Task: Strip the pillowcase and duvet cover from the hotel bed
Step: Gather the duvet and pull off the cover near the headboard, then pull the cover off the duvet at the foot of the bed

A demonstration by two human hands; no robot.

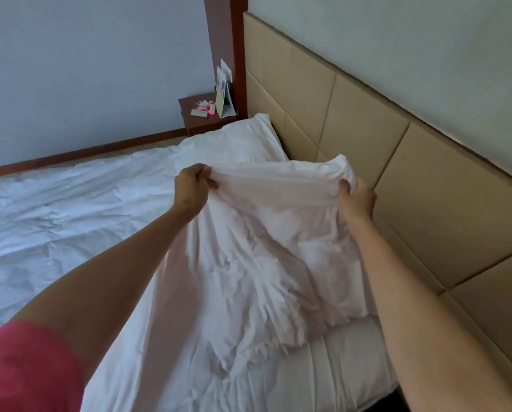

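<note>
A wide bed [55, 209] fills most of the view, covered by a rumpled white duvet cover [70, 203] that spreads away to the left, with a strip of bare mattress [353, 361] showing at the near right edge beside the tan padded headboard [412, 173], which runs in large rectangular panels along the right wall. Lifted above the bed near the headboard is a white pillowcase [263, 248], its upper edge stretched taut between the two hands while the rest hangs down in creases onto the bed; whether a pillow is inside it cannot be told. The left hand [191, 188] is clenched on the left corner of that upper edge, fingers curled over a bunch of cloth, and the right hand [357, 199] grips the right corner, where the fabric gathers in a puffed fold just beside the headboard. A pink sleeve [26, 370] covers the left upper arm. Farther off, a second white pillow [234, 141] lies against the headboard. Beyond it stands a dark wooden nightstand [189, 120] carrying a folded card [225, 96] and small pink and white items [204, 108]; any print on the card is too blurred to read
</note>
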